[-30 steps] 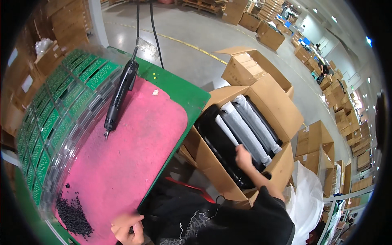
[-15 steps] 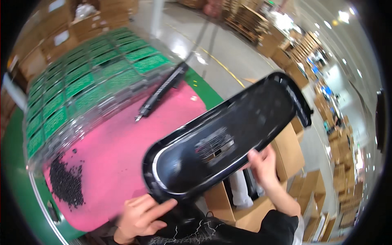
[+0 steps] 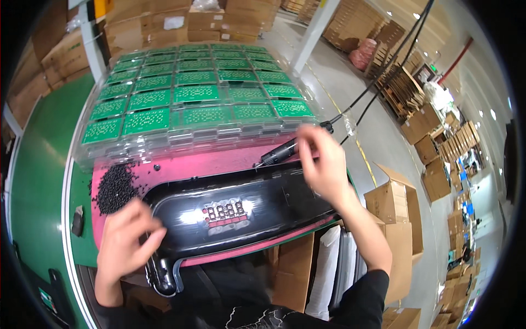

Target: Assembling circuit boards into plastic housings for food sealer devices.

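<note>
A long black plastic housing point(image 3: 263, 200) with a raised rim and a small digit-display panel point(image 3: 227, 214) lies across the pink mat point(image 3: 192, 162). Its bracket-like black end point(image 3: 161, 277) sticks out toward me at the near left. My left hand point(image 3: 129, 238) hovers at the housing's left end, blurred, thumb and fingers apart with nothing visible between them. A heap of small black parts point(image 3: 116, 189), perhaps screws, lies just beyond it. My right hand point(image 3: 323, 164) covers the middle of a black electric screwdriver point(image 3: 280, 152) at the housing's far edge; blur hides whether its fingers close on it.
Clear plastic trays of green circuit boards point(image 3: 197, 93) stand behind the mat. Black cables point(image 3: 378, 82) rise from the screwdriver to the upper right. At the near right, an open carton point(image 3: 296, 268) holds wrapped and black parts. A small dark object point(image 3: 78, 222) sits on the green tabletop at left.
The housing, held up in both hands with its labelled face showing, is now turned over and down on the mat. Both hands have left it, the right reaching the screwdriver. My view has turned left.
</note>
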`<action>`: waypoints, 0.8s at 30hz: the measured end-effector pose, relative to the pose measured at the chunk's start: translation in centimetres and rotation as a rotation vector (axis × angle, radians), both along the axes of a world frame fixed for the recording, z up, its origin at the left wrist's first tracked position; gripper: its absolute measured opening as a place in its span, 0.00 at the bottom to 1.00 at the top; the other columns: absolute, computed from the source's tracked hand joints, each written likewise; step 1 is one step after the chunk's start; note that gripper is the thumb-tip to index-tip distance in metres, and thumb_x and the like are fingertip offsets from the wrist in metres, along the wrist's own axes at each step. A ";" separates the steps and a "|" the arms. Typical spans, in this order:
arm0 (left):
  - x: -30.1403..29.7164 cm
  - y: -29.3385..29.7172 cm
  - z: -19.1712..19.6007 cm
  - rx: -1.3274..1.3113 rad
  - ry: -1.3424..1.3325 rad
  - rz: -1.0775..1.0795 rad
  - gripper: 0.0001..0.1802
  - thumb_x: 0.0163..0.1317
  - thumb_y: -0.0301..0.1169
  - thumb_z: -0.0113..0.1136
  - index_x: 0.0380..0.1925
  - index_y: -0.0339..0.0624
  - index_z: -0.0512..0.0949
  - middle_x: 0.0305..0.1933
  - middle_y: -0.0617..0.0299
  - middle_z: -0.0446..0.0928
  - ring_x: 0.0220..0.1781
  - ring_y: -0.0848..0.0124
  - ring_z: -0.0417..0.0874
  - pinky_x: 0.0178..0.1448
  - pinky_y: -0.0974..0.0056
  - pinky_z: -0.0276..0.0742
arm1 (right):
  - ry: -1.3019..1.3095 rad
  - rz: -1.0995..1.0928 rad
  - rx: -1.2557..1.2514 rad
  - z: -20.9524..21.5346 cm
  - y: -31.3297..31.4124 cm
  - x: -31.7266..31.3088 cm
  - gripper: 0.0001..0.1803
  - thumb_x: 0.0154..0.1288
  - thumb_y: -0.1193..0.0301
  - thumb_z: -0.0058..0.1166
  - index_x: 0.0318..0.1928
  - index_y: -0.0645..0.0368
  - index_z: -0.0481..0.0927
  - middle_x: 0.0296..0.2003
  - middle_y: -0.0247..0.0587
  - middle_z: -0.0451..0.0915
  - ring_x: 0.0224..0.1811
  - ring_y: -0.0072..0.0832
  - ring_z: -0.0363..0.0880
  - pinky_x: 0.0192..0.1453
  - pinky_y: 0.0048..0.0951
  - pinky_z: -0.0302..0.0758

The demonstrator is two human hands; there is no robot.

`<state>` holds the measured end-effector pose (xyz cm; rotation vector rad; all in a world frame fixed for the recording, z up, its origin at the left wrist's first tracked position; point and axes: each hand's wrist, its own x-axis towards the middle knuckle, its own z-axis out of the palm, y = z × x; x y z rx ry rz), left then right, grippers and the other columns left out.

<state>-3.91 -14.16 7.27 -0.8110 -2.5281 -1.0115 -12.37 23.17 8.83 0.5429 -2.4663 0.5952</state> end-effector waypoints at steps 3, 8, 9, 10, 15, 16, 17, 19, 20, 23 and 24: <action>-3.5 3.2 0.7 -0.116 0.131 0.049 0.19 0.50 0.28 0.69 0.43 0.41 0.76 0.47 0.52 0.71 0.46 0.55 0.77 0.47 0.55 0.76 | 0.022 -0.063 0.178 -0.3 1.9 -8.7 0.15 0.68 0.73 0.49 0.54 0.60 0.74 0.43 0.50 0.80 0.50 0.45 0.77 0.54 0.42 0.73; -8.0 3.1 -2.2 -0.338 0.113 -0.073 0.18 0.52 0.30 0.68 0.43 0.38 0.77 0.48 0.54 0.73 0.50 0.55 0.76 0.55 0.55 0.74 | -0.217 -0.163 0.362 -1.7 3.5 -14.3 0.18 0.69 0.72 0.46 0.58 0.55 0.75 0.47 0.46 0.80 0.56 0.44 0.74 0.63 0.51 0.64; -8.4 2.7 -2.9 -0.388 0.083 -0.141 0.16 0.53 0.30 0.68 0.40 0.38 0.77 0.45 0.56 0.74 0.50 0.57 0.76 0.55 0.56 0.73 | -0.154 -0.174 0.415 -1.5 3.4 -14.2 0.17 0.68 0.73 0.47 0.56 0.54 0.76 0.48 0.45 0.79 0.57 0.42 0.72 0.64 0.52 0.62; -8.5 2.2 -3.5 -0.383 0.078 -0.130 0.16 0.53 0.30 0.68 0.40 0.38 0.77 0.45 0.56 0.74 0.50 0.57 0.76 0.55 0.56 0.73 | -0.092 -0.187 0.466 -1.2 3.4 -14.0 0.17 0.67 0.74 0.47 0.55 0.53 0.78 0.49 0.43 0.79 0.58 0.41 0.71 0.65 0.52 0.59; -8.4 1.3 -3.4 -0.345 0.134 -0.107 0.11 0.53 0.29 0.67 0.35 0.39 0.77 0.41 0.58 0.74 0.47 0.59 0.75 0.52 0.56 0.72 | -0.004 -0.167 0.450 1.6 3.8 -10.9 0.16 0.59 0.79 0.53 0.47 0.52 0.83 0.45 0.35 0.79 0.53 0.37 0.71 0.64 0.45 0.58; -8.4 1.3 -3.2 -0.307 0.110 -0.103 0.11 0.53 0.28 0.67 0.35 0.39 0.77 0.42 0.57 0.74 0.48 0.58 0.75 0.53 0.56 0.72 | 0.147 -0.156 0.515 2.1 3.2 -9.9 0.17 0.56 0.80 0.54 0.46 0.52 0.83 0.44 0.34 0.78 0.53 0.36 0.71 0.63 0.44 0.58; -7.9 1.3 -2.8 -0.234 0.143 -0.060 0.12 0.53 0.28 0.68 0.37 0.38 0.77 0.44 0.56 0.74 0.49 0.57 0.75 0.54 0.57 0.72 | 0.296 -0.141 0.576 2.7 2.2 -8.7 0.19 0.52 0.81 0.55 0.45 0.52 0.83 0.44 0.32 0.78 0.52 0.35 0.71 0.62 0.42 0.58; -7.9 1.7 -2.6 -0.089 0.230 0.013 0.20 0.54 0.33 0.70 0.45 0.37 0.78 0.47 0.56 0.76 0.50 0.61 0.77 0.53 0.59 0.74 | 0.466 -0.055 0.448 3.2 -1.0 -6.5 0.19 0.47 0.83 0.56 0.42 0.53 0.82 0.43 0.32 0.78 0.51 0.35 0.71 0.61 0.40 0.58; -7.6 1.8 -2.1 -0.095 0.214 0.011 0.20 0.54 0.33 0.70 0.45 0.37 0.78 0.47 0.56 0.76 0.50 0.61 0.77 0.53 0.59 0.74 | 0.516 -0.008 0.411 3.6 -2.5 -5.2 0.20 0.45 0.83 0.56 0.42 0.52 0.82 0.43 0.32 0.78 0.50 0.36 0.72 0.60 0.40 0.59; -5.7 1.9 -1.7 0.712 -0.591 -0.216 0.28 0.57 0.32 0.70 0.56 0.34 0.75 0.49 0.59 0.78 0.49 0.74 0.77 0.49 0.67 0.76 | 0.680 0.223 0.494 4.4 -7.8 -1.1 0.17 0.42 0.71 0.60 0.38 0.50 0.84 0.39 0.28 0.80 0.43 0.28 0.73 0.55 0.38 0.59; -5.2 1.8 -1.7 0.702 -0.606 -0.204 0.28 0.57 0.32 0.70 0.56 0.34 0.75 0.49 0.59 0.78 0.49 0.74 0.77 0.49 0.67 0.76 | 0.744 0.336 0.446 3.8 -9.5 -0.2 0.16 0.40 0.66 0.61 0.35 0.51 0.84 0.39 0.27 0.80 0.42 0.25 0.73 0.52 0.39 0.58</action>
